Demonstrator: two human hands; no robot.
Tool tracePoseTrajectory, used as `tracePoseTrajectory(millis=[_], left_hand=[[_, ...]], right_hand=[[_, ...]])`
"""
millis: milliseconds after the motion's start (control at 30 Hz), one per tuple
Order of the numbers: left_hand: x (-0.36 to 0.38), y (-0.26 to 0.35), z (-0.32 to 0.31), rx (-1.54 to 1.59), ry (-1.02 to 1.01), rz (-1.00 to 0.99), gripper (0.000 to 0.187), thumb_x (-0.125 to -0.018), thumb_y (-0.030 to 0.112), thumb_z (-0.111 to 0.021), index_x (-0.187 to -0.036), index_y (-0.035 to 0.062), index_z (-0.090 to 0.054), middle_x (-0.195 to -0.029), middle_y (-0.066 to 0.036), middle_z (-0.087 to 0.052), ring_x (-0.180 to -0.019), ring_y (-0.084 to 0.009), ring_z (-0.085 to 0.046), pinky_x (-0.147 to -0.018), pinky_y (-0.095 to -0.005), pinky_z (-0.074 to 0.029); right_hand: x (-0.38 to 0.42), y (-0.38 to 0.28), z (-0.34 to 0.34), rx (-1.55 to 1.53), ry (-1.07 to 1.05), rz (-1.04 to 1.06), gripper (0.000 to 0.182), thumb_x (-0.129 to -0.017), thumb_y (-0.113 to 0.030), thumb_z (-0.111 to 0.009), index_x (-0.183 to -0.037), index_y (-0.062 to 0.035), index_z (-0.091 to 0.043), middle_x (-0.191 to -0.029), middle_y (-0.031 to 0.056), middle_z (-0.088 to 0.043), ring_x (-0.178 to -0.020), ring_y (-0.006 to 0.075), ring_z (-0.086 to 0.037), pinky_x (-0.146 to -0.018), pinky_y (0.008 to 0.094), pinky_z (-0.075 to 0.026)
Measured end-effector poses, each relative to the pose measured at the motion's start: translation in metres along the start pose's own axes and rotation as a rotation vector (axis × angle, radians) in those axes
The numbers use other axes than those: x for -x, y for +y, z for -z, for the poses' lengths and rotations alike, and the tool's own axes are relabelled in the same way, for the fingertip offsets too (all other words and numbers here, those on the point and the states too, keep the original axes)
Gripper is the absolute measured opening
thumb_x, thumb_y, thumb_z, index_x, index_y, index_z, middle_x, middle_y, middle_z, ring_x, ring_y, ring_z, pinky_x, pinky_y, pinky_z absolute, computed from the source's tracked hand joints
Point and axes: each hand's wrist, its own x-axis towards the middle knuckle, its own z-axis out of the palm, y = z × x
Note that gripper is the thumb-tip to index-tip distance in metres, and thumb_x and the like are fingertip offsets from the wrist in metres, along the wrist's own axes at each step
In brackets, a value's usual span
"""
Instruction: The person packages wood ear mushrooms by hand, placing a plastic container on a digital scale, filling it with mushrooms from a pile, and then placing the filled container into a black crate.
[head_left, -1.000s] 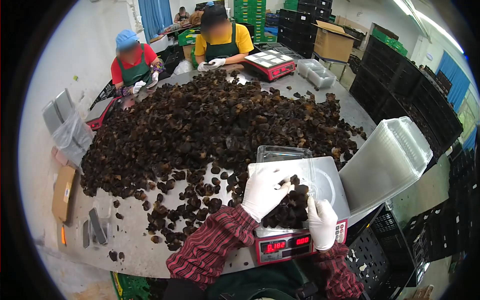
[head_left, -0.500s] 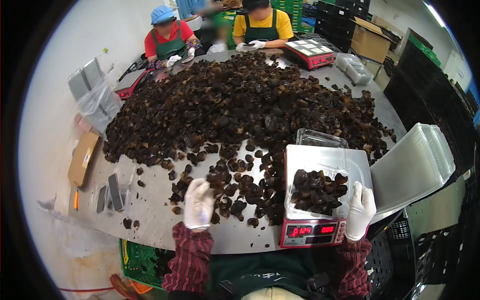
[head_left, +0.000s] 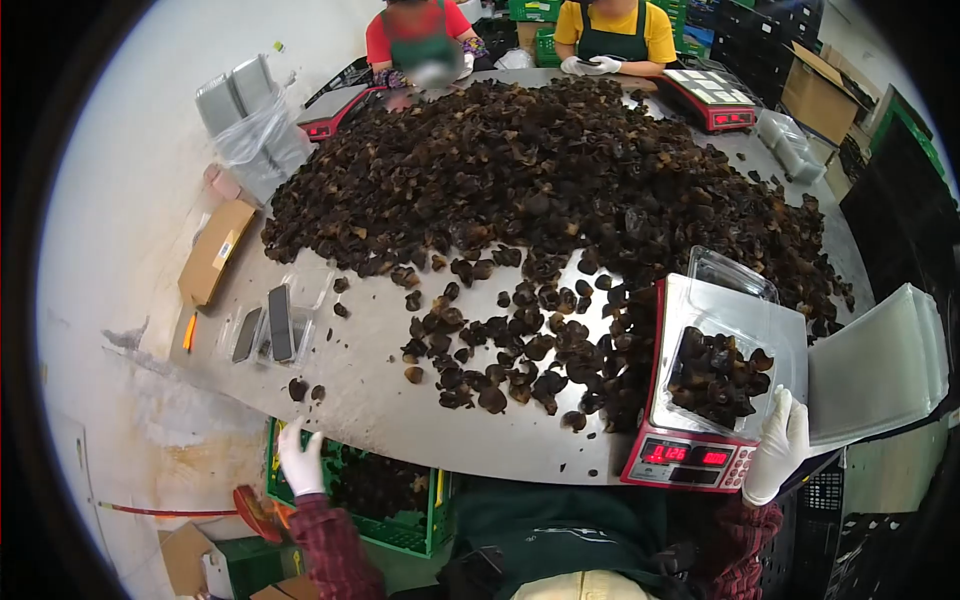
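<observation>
My left hand (head_left: 301,460) hung open over the green crate (head_left: 400,540) — my right hand (head_left: 779,452), its grip unclear, met the filled tray (head_left: 736,431).

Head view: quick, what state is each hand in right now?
Left hand: open, nothing seen in it, by the crate.
Right hand: at the tray's edge; grip can't be told.

The table (head_left: 370,370) looks like smooth, glossy metal; the box stack (head_left: 880,365), clear plastic.

Filled tray (head_left: 716,377) on scale (head_left: 737,310), stacked trays (head_left: 880,365) right of it, mushroom pile (head_left: 560,170) behind, crate (head_left: 375,492) below table (head_left: 370,375) edge.
</observation>
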Motion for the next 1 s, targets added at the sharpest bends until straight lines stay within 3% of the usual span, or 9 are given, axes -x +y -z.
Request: tracePoseTrajectory(millis=[167,267,333,467,633,667,733,867,1000], left_hand=[[-0.007,0.152,-0.041,0.367,-0.298,-0.242,0.055,-0.072,0.017,-0.074,-0.123,0.0102,-0.058,-0.132,-0.019,-0.048,-0.122,-0.0356,-0.043,-0.104,-0.0422,-0.034],[0.004,0.223,-0.071,0.339,-0.416,-0.510,0.069,-0.067,0.027,-0.077,-0.132,0.0227,-0.053,-0.146,-0.016,-0.033,-0.133,-0.0398,-0.029,-0.109,-0.0497,-0.024],[0.006,0.261,-0.078,0.345,-0.529,-0.605,0.070,-0.067,0.037,-0.076,-0.132,0.0326,-0.051,-0.149,-0.014,-0.029,-0.136,-0.0406,-0.022,-0.109,-0.0557,-0.018],[0.011,0.287,-0.099,0.338,-0.465,-0.927,0.055,-0.076,0.047,-0.065,-0.128,0.0335,-0.054,-0.141,-0.009,-0.041,-0.124,-0.0324,-0.039,-0.099,-0.0511,-0.030],[0.002,0.272,-0.127,0.411,-0.320,-0.949,0.026,-0.078,0.028,-0.068,-0.099,0.0145,-0.063,-0.090,-0.004,-0.057,-0.079,-0.0215,-0.055,-0.062,-0.0335,-0.048],[0.000,0.272,-0.127,0.413,-0.347,-0.928,0.023,-0.077,0.025,-0.069,-0.096,0.0133,-0.063,-0.087,-0.005,-0.057,-0.077,-0.0216,-0.056,-0.059,-0.0334,-0.048],[-0.005,0.277,-0.131,0.619,-0.336,-0.756,0.020,-0.076,0.021,-0.071,-0.091,0.0107,-0.063,-0.081,-0.007,-0.058,-0.072,-0.0232,-0.058,-0.058,-0.0342,-0.050],[-0.025,0.333,-0.094,0.889,-0.355,-0.644,0.016,-0.077,0.013,-0.071,-0.090,0.0068,-0.063,-0.081,-0.008,-0.060,-0.073,-0.0247,-0.060,-0.063,-0.0331,-0.051],[-0.041,0.425,-0.038,0.980,-0.274,-1.066,0.021,-0.076,0.016,-0.070,-0.093,0.0047,-0.062,-0.075,-0.008,-0.058,-0.069,-0.0238,-0.057,-0.062,-0.0337,-0.048]], right_hand=[[0.014,-0.017,-0.012,0.061,-0.103,0.162,0.005,-0.088,-0.001,-0.062,-0.084,0.0021,-0.065,-0.066,-0.0032,-0.051,-0.052,0.0013,-0.037,-0.047,0.0187,-0.030],[0.020,-0.022,-0.029,0.384,-0.325,0.793,0.007,-0.080,0.007,-0.063,-0.083,0.0008,-0.064,-0.065,0.0073,-0.053,-0.048,0.0164,-0.046,-0.045,0.0286,-0.035],[0.029,-0.016,-0.037,0.351,-0.445,0.767,0.016,-0.075,0.007,-0.065,-0.090,0.0003,-0.064,-0.067,0.0101,-0.054,-0.050,0.0239,-0.048,-0.045,0.0338,-0.037],[0.021,-0.025,-0.036,0.404,-0.369,0.805,0.015,-0.075,0.007,-0.068,-0.087,0.0005,-0.062,-0.065,0.0098,-0.054,-0.049,0.0239,-0.048,-0.045,0.0345,-0.037],[-0.003,-0.004,-0.001,0.397,0.028,0.445,0.005,-0.085,0.002,-0.064,-0.087,0.0061,-0.063,-0.068,0.0076,-0.059,-0.054,0.0110,-0.050,-0.050,0.0249,-0.039],[-0.005,-0.007,0.007,0.349,0.070,0.177,0.012,-0.088,-0.003,-0.062,-0.095,0.0069,-0.063,-0.078,0.0106,-0.063,-0.064,0.0152,-0.057,-0.059,0.0262,-0.045],[-0.021,0.014,0.019,0.400,0.104,0.197,0.021,-0.089,-0.011,-0.063,-0.101,0.0071,-0.062,-0.090,0.0144,-0.066,-0.076,0.0201,-0.061,-0.071,0.0286,-0.048],[-0.029,0.031,0.026,0.390,-0.207,-0.278,0.041,-0.088,-0.022,-0.066,-0.117,0.0058,-0.055,-0.100,0.0109,-0.063,-0.084,0.0120,-0.059,-0.070,0.0250,-0.048],[-0.025,0.040,0.011,0.078,-0.331,-0.397,0.040,-0.090,-0.012,-0.063,-0.124,0.0041,-0.051,-0.103,0.0077,-0.062,-0.076,0.0069,-0.055,-0.061,0.0191,-0.046]])
